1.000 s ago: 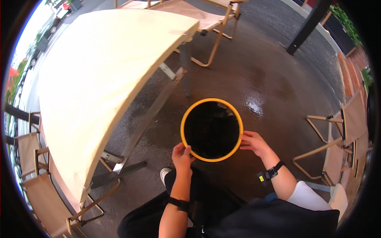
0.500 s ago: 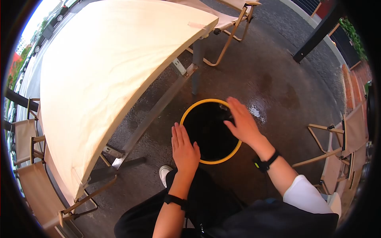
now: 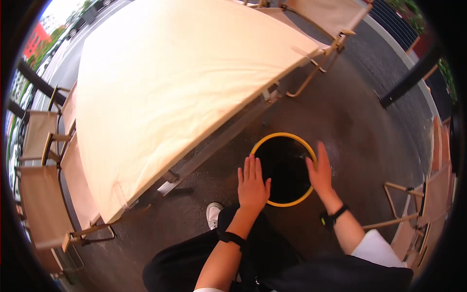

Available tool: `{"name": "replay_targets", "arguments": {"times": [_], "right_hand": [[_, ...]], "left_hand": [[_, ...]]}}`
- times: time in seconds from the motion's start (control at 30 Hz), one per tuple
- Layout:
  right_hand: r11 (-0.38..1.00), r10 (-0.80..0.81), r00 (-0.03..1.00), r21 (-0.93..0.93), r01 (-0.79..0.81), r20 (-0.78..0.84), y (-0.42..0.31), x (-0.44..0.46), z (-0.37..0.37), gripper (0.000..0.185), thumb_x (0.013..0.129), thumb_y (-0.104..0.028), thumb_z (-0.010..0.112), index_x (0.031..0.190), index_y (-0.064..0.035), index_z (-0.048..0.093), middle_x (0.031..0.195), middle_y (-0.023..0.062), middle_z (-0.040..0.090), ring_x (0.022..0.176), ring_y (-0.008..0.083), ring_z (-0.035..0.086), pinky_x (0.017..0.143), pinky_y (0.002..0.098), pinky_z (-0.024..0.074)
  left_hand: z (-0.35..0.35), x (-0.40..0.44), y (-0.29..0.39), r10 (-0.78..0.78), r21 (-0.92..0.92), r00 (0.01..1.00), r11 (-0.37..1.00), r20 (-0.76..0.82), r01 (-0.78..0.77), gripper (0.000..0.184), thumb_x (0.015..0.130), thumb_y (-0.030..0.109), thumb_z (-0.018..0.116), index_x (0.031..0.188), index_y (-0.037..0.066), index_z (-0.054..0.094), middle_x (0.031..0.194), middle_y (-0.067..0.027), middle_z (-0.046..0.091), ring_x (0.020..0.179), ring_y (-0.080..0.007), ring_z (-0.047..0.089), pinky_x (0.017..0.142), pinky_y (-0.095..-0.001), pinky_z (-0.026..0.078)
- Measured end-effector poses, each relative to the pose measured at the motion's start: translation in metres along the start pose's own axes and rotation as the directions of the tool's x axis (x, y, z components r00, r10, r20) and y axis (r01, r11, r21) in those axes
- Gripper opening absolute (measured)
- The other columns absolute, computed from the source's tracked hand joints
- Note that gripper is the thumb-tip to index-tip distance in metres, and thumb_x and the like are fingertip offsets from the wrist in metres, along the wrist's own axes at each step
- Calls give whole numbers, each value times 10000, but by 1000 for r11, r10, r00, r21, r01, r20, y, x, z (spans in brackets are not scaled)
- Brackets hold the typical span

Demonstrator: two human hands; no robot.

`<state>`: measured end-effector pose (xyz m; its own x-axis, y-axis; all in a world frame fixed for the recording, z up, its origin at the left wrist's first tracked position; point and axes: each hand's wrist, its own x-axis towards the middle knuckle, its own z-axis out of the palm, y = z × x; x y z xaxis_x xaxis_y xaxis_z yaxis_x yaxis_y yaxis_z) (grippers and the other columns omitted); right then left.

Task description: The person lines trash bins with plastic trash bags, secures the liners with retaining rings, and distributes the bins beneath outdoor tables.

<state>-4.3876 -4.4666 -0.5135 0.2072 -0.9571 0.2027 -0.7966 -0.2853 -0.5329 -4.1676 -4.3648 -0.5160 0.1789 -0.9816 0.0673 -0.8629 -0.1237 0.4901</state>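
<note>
A round bin with a yellow rim (image 3: pixel 283 135) and a dark inside stands on the floor in front of me. My left hand (image 3: pixel 253 187) lies at the left side of this rim, fingers stretched out and thumb toward the opening. On the opposite side, my right hand (image 3: pixel 321 174) is at the right edge, its fingers straight and its thumb apart, reaching over the rim. Neither hand holds anything. Whether the palms press on the bin, I cannot tell. The inside of the bin is too dark to make out.
A table with a cream cloth (image 3: pixel 185 82) fills the upper left. Folding chairs stand at its left (image 3: pixel 44 207) and far end (image 3: pixel 328 17), and another chair (image 3: pixel 430 194) is at the right. A dark post (image 3: pixel 408 80) rises at the upper right. My white shoe (image 3: pixel 213 215) is near the bin.
The view has shifted, so the table and bin appear farther right. My right hand has moved from over the upper right of the opening to the right rim. My left hand stays at the left rim.
</note>
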Motion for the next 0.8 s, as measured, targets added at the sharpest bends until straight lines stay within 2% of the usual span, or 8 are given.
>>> {"name": "replay_targets", "arguments": {"times": [0.07,0.1,0.13,0.3,0.4,0.5,0.7,0.8], "right_hand": [[810,399,900,394,-435,173,15,-48,-2,572,1018,-259,488,1486,15,306,1500,177,407,1376,284,406,1116,345,335],[488,434,818,665,-566,377,37,-73,12,555,1039,-304,449,1500,-29,311,1479,122,440,1354,239,430,1087,359,378],[136,557,625,682,-719,548,4,-86,-1,525,1047,-329,432,1498,-78,337,1439,89,478,1330,222,456,1063,394,407],[121,479,715,768,-629,510,-15,-87,31,415,1053,-343,431,1363,-71,481,1278,48,574,1198,182,541,1016,366,432],[118,404,763,798,-591,506,-36,-60,56,379,1061,-294,415,1331,-45,508,1238,55,596,1184,177,550,1012,321,429],[488,383,812,650,-583,441,-5,-57,93,398,1015,-310,499,1319,-55,524,1268,88,599,1209,219,549,1004,313,440],[781,379,813,318,-537,441,15,-51,102,440,985,-332,543,1333,-63,518,1298,105,588,1228,244,541,1016,331,439],[896,243,795,185,-403,555,10,-55,76,464,970,-343,564,1340,-67,516,1313,113,583,1238,256,536,1022,340,438]], "left_hand": [[-3,1,0,-18,-37,1000,999,-14,18,717,909,275,595,1476,-37,287,1571,-207,239,1470,-347,212,1167,-526,213],[-4,0,1,-26,-51,1000,998,-17,25,714,910,274,592,1475,-36,289,1571,-209,236,1472,-346,207,1168,-526,210],[-3,-1,1,-31,-66,999,997,-12,30,710,911,274,590,1475,-36,291,1572,-212,232,1474,-345,202,1169,-527,207],[-14,-4,17,-47,-356,934,930,-355,-89,469,850,111,604,1288,10,470,1313,-211,457,1321,-448,374,1102,-634,230],[-19,-7,36,42,-457,923,860,-382,-227,442,831,95,612,1252,16,506,1298,-206,474,1311,-433,399,1090,-625,258],[-24,-4,50,91,-542,899,770,-429,-337,408,816,89,628,1208,23,536,1267,-196,491,1285,-420,434,1063,-601,311],[-59,1,50,52,-752,978,631,-203,-190,335,818,92,631,1137,23,558,1229,-197,518,1153,-375,516,972,-471,420],[-94,1,39,11,-678,984,726,178,115,279,851,124,593,1108,18,566,1180,-210,565,1099,-373,547,953,-453,446]]}}
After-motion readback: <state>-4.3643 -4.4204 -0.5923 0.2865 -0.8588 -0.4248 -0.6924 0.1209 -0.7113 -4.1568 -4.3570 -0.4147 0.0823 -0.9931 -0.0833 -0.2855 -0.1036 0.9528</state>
